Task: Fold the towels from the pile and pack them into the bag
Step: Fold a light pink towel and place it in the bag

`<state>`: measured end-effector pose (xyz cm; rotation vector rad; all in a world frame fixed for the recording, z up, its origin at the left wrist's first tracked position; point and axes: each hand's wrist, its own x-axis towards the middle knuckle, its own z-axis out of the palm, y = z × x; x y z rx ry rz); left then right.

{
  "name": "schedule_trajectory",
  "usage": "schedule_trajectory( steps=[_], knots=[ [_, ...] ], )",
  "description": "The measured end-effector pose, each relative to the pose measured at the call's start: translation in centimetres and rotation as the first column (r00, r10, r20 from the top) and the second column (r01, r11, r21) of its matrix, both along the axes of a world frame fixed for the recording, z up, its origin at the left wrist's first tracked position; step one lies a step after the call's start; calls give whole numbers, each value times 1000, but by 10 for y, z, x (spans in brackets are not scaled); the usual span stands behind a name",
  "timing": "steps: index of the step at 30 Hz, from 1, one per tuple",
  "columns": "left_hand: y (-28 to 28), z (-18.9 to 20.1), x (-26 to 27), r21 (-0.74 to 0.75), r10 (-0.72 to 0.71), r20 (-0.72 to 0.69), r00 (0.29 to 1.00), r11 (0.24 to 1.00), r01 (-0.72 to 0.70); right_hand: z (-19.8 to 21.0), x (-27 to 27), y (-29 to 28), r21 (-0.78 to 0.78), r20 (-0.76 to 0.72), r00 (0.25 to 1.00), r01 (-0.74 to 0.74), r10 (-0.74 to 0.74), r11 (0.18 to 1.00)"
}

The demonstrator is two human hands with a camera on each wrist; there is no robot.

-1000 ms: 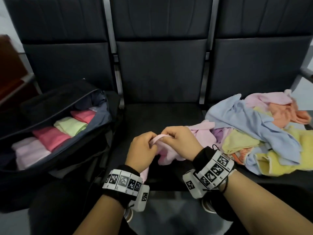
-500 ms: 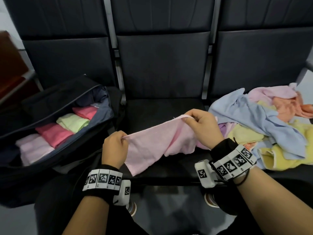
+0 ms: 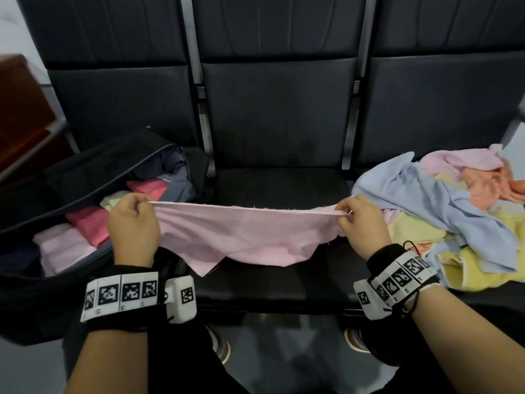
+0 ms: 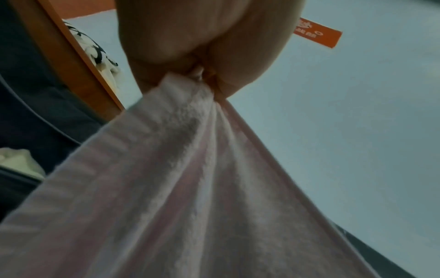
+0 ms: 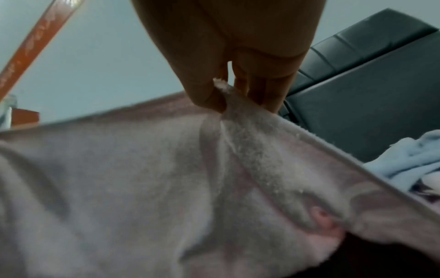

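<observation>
Pink terry bunches between the fingers (image 4: 240,62) of the left hand (image 3: 133,223), pinched tight at one corner, and the right hand (image 3: 362,226) pinches the other corner the same way. So the pale pink towel (image 3: 241,234) hangs stretched between both hands over the middle seat (image 3: 281,183). Open black bag (image 3: 85,172) with folded towels (image 3: 85,226) sits left, messy pile (image 3: 443,211) right.

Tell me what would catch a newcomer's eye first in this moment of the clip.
A pale pink towel stretched wide over the middle seat, its top corners pinched by the left hand and the right hand. On the right seat lies a rumpled pile of towels in blue, yellow, pink and orange. On the left, an open black bag holds folded towels.
</observation>
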<state>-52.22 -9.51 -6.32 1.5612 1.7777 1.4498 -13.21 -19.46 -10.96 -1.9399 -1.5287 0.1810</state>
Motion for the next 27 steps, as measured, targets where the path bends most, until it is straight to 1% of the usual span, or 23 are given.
schedule_trajectory(
  steps=[2, 3, 5, 7, 9, 12, 15, 16, 17, 19, 21, 22, 24, 25, 26, 27],
  knots=[
    [-6, -4, 11, -115, -77, -43, 996, 991, 72, 5, -12, 1, 29, -147, 988, -51, 55, 998],
    [-11, -4, 20, -161, -134, -33, 990, 979, 127, 9, -20, 2, 35, -216, 971, -98, 104, 995],
    [-23, -5, 44, -181, -280, -7, 960, 944, 274, 19, -35, 4, 50, -288, 937, -193, 199, 980],
    [-37, -1, 71, -145, -443, -31, 896, 889, 434, 30, -49, 3, 70, -299, 914, -267, 275, 961],
    [-50, 4, 97, -139, -570, -51, 820, 817, 560, 39, -57, 0, 71, -311, 887, -336, 341, 939],
    [-62, 9, 125, -188, -676, -92, 731, 733, 654, 47, -61, -7, 51, -362, 830, -437, 425, 898],
    [-70, 10, 143, -251, -785, -59, 616, 609, 752, 51, -60, -15, 57, -419, 764, -516, 490, 854],
    [-72, 9, 146, -254, -807, -49, 589, 580, 774, 51, -59, -17, 63, -425, 752, -532, 504, 845],
    [-74, 8, 149, -255, -817, -49, 575, 567, 783, 51, -58, -20, 69, -430, 743, -539, 513, 839],
    [-74, 5, 152, -261, -805, -88, 587, 587, 766, 48, -56, -23, 69, -439, 747, -526, 499, 848],
    [-74, 2, 154, -259, -763, -101, 638, 640, 724, 42, -54, -26, 39, -409, 788, -489, 460, 871],
    [-73, 2, 153, -236, -734, -71, 675, 670, 704, 38, -51, -27, 3, -354, 828, -464, 435, 886],
    [-68, 2, 148, -140, -640, -12, 769, 762, 632, 28, -45, -30, -107, -184, 910, -394, 371, 913],
    [-65, 5, 144, -97, -596, -9, 803, 800, 592, 24, -41, -32, -144, -148, 931, -353, 333, 924],
    [-61, 8, 141, -76, -578, -25, 816, 815, 575, 21, -38, -35, -151, -171, 938, -329, 303, 932],
    [-60, 11, 139, -73, -590, -49, 806, 807, 586, 19, -37, -36, -137, -216, 931, -326, 293, 935]
  ],
)
